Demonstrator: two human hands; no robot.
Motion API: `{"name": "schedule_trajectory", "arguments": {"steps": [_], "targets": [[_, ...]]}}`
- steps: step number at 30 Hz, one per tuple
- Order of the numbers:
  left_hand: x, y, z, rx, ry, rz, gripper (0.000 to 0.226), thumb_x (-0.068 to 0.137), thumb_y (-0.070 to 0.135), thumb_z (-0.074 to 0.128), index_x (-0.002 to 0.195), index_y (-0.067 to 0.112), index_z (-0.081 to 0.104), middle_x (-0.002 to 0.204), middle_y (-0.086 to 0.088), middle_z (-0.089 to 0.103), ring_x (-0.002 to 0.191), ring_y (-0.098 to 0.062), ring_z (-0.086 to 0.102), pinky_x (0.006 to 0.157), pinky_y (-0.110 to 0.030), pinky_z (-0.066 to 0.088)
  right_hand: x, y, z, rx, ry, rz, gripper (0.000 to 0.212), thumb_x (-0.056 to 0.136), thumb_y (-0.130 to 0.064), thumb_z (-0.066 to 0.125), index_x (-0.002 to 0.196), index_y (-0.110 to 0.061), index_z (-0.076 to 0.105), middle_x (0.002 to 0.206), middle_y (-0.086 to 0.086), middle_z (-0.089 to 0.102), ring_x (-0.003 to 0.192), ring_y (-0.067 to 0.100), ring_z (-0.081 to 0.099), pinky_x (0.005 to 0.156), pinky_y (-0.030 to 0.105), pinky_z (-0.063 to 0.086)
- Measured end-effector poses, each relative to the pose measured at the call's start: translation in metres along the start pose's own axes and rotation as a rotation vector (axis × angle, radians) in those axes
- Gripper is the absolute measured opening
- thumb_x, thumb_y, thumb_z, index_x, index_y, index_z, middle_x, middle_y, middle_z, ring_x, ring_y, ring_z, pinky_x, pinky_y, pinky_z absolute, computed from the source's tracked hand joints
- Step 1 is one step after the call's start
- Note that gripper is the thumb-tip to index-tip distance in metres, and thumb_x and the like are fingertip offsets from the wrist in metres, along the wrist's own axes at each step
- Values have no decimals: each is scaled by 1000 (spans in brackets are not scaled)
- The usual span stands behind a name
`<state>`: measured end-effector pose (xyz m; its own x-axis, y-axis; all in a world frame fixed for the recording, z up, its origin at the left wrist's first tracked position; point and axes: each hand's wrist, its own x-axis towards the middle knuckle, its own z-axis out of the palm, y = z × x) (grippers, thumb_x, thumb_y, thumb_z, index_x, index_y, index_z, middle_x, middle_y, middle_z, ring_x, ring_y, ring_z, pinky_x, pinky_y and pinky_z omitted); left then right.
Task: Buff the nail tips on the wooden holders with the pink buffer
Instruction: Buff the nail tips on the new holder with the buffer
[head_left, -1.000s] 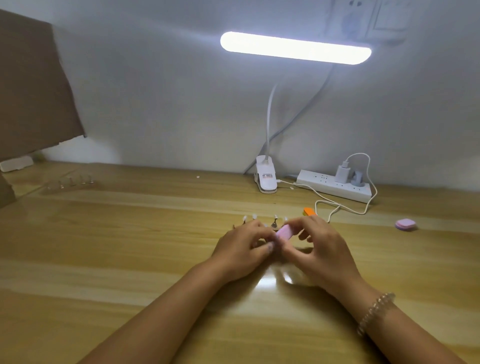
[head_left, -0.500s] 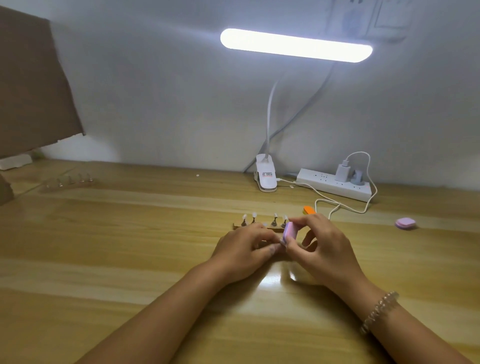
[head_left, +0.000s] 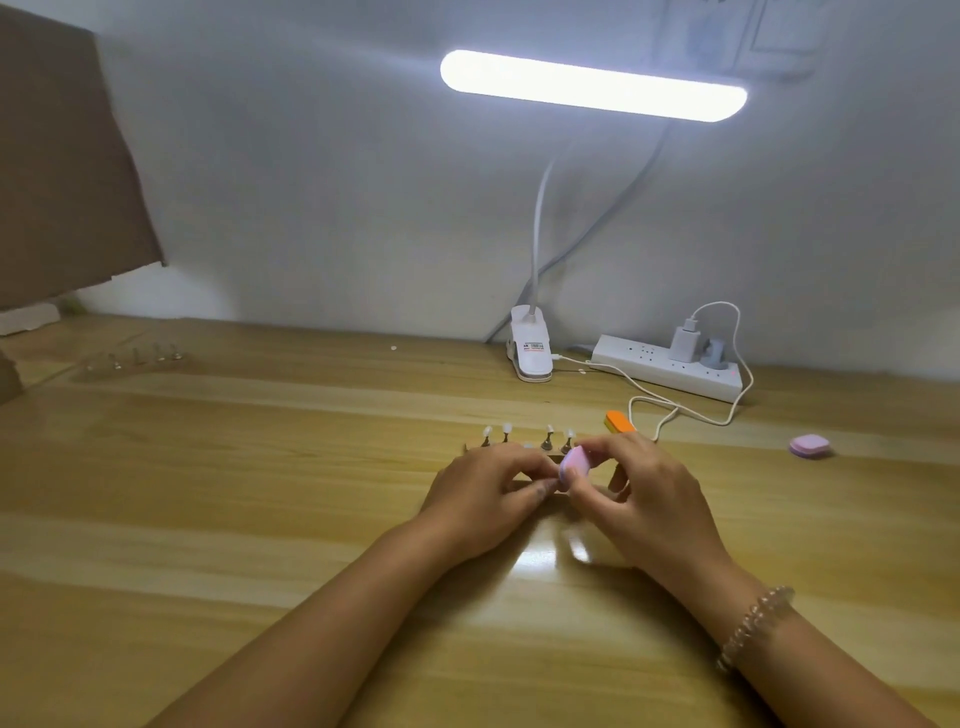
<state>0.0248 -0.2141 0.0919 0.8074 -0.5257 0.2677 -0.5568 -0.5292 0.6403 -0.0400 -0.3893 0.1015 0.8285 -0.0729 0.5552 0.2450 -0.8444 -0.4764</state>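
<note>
Pink buffer (head_left: 574, 464) is pinched upright in the right hand (head_left: 644, 493), seen from the head, just before the wooden holder (head_left: 549, 455) on the tabletop (head_left: 260, 467); nail tips (head_left: 506, 427) rise just beyond. What the curled left hand (head_left: 488, 493) grasps cannot be told.

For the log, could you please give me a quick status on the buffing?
Right hand pinches pink buffer. Left hand curled against it, grip hidden. Nail tips upright on wooden holder just behind. Nothing blocking.
</note>
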Motion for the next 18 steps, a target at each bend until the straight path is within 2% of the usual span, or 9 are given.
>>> {"name": "schedule_trajectory", "arguments": {"steps": [2, 5, 7, 11, 15, 18], "targets": [[0, -1, 0, -4, -2, -2, 18, 94, 29, 61, 104, 40, 71, 100, 20, 65, 79, 0, 51, 73, -28, 40, -4, -4, 1, 2, -33, -78, 20, 81, -39, 69, 98, -30, 70, 94, -15, 64, 65, 6, 53, 65, 29, 47], [0, 0, 0, -17, 2, 9, 14, 96, 35, 60, 103, 41, 71, 97, 23, 65, 69, 8, 50, 67, -25, 35, 2, 0, -1, 42, -17, 12, 12, 84, -39, 66, 92, -31, 71, 94, -15, 66, 67, 3, 56, 69, 31, 47], [0, 0, 1, -37, 4, 24, 12, 98, 37, 59, 101, 40, 70, 93, 25, 65, 63, 7, 49, 65, -26, 34, 3, 3, 0, 29, 28, 31, 11, 86, -38, 65, 93, -31, 71, 94, -13, 67, 67, 3, 55, 71, 30, 46], [1, -2, -2, -88, 8, 21, 14, 98, 24, 56, 98, 31, 68, 79, 20, 62, 59, -1, 46, 67, -33, 41, -4, -7, 2, -8, -8, -118, 29, 80, -45, 65, 103, -27, 70, 91, -14, 64, 65, 6, 49, 63, 30, 48], [0, 0, -2, -72, -14, 24, 15, 99, 32, 56, 92, 41, 66, 79, 28, 62, 60, 4, 47, 65, -26, 35, 2, -1, -1, -11, 76, -28, 19, 83, -35, 69, 99, -25, 71, 92, -10, 67, 70, 12, 54, 70, 36, 50], [0, -2, -3, -63, -13, 17, 17, 97, 25, 56, 98, 36, 69, 78, 29, 61, 60, 6, 48, 63, -26, 34, -6, -9, 2, -108, 35, -174, 24, 79, -33, 76, 100, -23, 70, 90, -10, 65, 71, 5, 46, 64, 27, 47]]}}
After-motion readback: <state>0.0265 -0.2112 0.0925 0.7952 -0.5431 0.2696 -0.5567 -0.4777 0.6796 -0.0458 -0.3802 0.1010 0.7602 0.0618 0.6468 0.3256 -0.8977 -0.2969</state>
